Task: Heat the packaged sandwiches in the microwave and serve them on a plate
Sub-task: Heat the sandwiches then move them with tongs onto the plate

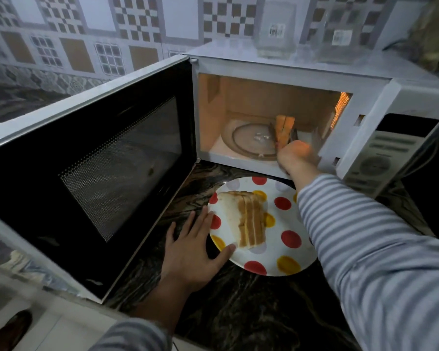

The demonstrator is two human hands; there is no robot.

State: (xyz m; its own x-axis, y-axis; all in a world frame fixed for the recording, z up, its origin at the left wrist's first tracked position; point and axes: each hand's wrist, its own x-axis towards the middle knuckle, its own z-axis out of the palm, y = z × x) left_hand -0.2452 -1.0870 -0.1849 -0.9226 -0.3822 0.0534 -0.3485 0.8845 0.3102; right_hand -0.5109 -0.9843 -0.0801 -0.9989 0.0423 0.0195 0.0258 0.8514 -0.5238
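Inside the open microwave (264,79), the right hand (295,155) closes its grip on a sandwich (284,129) above the glass turntable (249,141). The left hand (193,249), fingers spread wide, steadies the dotted plate (289,239) on the bench (238,312), holding another sandwich (246,219).

Dark veined stone counter (251,307) and what rests directly on it.
White microwave (314,79) stands at the counter's back, door (91,173) swung open to the left. Spotted plate (287,239) lies flat just in front of the microwave's open cavity, close beside the door's lower edge. Left hand (190,252) rests palm-down on the counter, fingers touching the plate's left rim.
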